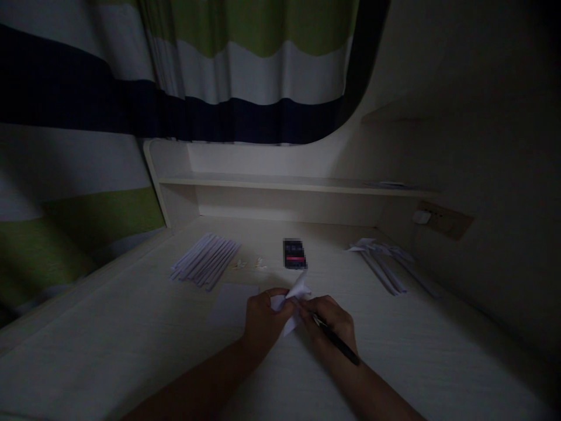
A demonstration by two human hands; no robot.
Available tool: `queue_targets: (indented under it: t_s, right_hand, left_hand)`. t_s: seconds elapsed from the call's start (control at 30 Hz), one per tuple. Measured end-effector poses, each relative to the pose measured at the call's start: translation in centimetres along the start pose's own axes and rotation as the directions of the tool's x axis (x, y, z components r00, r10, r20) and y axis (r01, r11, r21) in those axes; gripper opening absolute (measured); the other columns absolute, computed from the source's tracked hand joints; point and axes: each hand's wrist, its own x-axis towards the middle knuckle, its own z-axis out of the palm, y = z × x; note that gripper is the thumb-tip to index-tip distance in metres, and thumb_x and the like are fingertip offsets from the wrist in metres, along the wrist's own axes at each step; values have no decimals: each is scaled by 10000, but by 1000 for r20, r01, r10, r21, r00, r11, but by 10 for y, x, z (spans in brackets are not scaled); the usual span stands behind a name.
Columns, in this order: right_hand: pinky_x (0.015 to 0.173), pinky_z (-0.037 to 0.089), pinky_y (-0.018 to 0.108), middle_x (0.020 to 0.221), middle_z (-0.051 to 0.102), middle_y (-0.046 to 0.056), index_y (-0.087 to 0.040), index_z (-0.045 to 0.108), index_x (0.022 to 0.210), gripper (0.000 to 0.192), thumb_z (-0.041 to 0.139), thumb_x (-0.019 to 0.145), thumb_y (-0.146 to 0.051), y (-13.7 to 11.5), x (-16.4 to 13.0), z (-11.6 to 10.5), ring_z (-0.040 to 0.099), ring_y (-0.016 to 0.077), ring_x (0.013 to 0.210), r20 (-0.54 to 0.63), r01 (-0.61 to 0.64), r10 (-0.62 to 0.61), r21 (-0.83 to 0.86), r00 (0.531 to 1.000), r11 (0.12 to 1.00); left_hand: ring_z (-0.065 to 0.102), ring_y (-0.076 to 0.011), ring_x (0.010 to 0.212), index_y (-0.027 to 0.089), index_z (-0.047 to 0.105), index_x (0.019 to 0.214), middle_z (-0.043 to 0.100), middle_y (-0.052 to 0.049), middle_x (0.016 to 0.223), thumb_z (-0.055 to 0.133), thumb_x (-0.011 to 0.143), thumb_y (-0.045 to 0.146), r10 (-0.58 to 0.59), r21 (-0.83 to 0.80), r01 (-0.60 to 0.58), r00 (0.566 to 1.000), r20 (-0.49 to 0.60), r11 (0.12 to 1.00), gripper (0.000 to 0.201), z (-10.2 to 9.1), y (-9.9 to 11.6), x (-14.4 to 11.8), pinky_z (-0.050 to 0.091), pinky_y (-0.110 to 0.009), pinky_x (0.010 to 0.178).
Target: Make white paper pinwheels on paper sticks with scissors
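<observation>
- We see a small folded white paper piece [293, 301] held just above the desk [131, 339], near the middle, w/ a pointed flap sticking up toward the back edge.
- Our left hand [263, 318] is closed on the paper's left side, fingers curled round it.
- Our right hand [329, 320] pinches the paper's right side & also grips a dark pen [335, 342], its barrel running back along the wrist toward the front edge.
- Just left of the hands, a flat white sheet [232, 304] lies on the desk.
- Behind the paper, a small dark device w/ a red strip [294, 254]; its face is blurred.
- Between device & left bundle, two tiny pale bits [249, 264], too small to tell apart.
- Toward the back-left corner, a fan of rolled white paper sticks [205, 260], lying side by side.
- Toward the back-right corner, finished white paper shapes on sticks [383, 260], well apart from the hands.
- Above the back edge, a shelf [284, 183]; striped curtain [245, 64] over it; wall socket w/ plug [438, 219] at right.
</observation>
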Motion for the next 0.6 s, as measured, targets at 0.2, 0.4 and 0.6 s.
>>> queue_targets:
  t_s: [0.2,0.4,0.6]
  right_hand:
    - [482,401,232,485,584,8,-137,595,522,255,646,593,-377,-3,6,5,539,136,491,-18,-490,518,299,855,819]
    - [458,379,216,480,559,-2,-144,570,524,267,608,645,-379,-5,5,1,522,125,487,-106,-426,449,190,887,885]
    - [632,409,269,673,635,36,-164,637,781,154,531,742,-269,20,11,-15,565,151,624,6,245,-257,-328,966,912]
  left_hand:
    - [529,-108,434,159,676,686,622,-5,518,549,611,257,-30,-36,30,999,12,999,177,1,2,1,367,-172,390]
    - [523,-120,432,143,662,626,593,-4,478,579,582,285,-100,-83,95,993,-56,992,171,3,-11,15,356,-186,387]
    - [546,-135,468,104,642,637,594,-9,505,645,507,272,-292,-415,200,941,-171,888,212,-14,-34,51,396,-212,429]
